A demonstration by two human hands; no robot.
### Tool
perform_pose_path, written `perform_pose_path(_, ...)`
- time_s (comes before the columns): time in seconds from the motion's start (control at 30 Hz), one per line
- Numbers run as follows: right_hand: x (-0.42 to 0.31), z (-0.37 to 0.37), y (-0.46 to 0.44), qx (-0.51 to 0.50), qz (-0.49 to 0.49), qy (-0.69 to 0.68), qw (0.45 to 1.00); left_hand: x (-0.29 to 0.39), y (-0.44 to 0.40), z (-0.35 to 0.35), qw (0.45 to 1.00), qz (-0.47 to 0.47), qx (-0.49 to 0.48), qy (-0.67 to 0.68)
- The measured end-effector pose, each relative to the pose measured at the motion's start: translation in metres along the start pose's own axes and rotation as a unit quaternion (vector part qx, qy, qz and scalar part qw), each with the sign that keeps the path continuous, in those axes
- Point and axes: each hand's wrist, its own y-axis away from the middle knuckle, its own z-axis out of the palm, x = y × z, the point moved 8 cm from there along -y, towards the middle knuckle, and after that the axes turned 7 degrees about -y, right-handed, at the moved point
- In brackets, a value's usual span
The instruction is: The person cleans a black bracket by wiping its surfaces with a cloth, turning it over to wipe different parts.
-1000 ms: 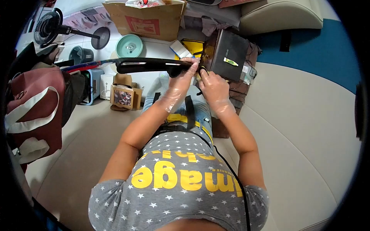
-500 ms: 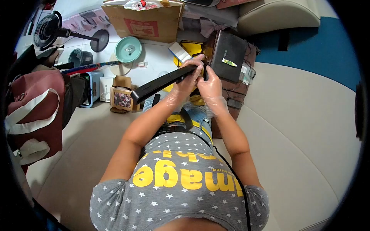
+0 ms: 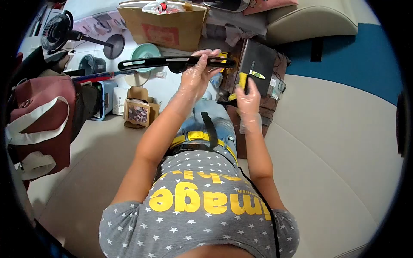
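My left hand (image 3: 198,71), in a clear plastic glove, is closed around a long black bar with slots (image 3: 150,63), held level and pointing left. The bar has a rounded bulge below its middle. My right hand (image 3: 248,98), also gloved, grips a yellow-and-black object (image 3: 242,81) whose kind I cannot make out; a dark end sticks out to its lower left. The two held things are apart. Behind my right hand is a black laptop (image 3: 259,60) with a small green-and-white tube (image 3: 257,75) on its lid.
A brown table (image 3: 267,92) carries the laptop and cables. Farther off are a green basin (image 3: 145,51), a cardboard box (image 3: 161,28) and a black fan (image 3: 58,32). On the left sit a maroon bag (image 3: 47,103) and a framed photo (image 3: 137,113).
My hands have moved apart. The black bar has turned level and shows its slotted side. A yellow-and-black object now shows in my right hand, which has shifted right and down.
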Motion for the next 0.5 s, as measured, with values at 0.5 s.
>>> perform_pose_path(0.5, -0.076, -0.026, 0.015, -0.006, 0.075, -0.287, 0.955, 0.008, 0.044, 0.056, 0.994, -0.073, -0.076, 0.032)
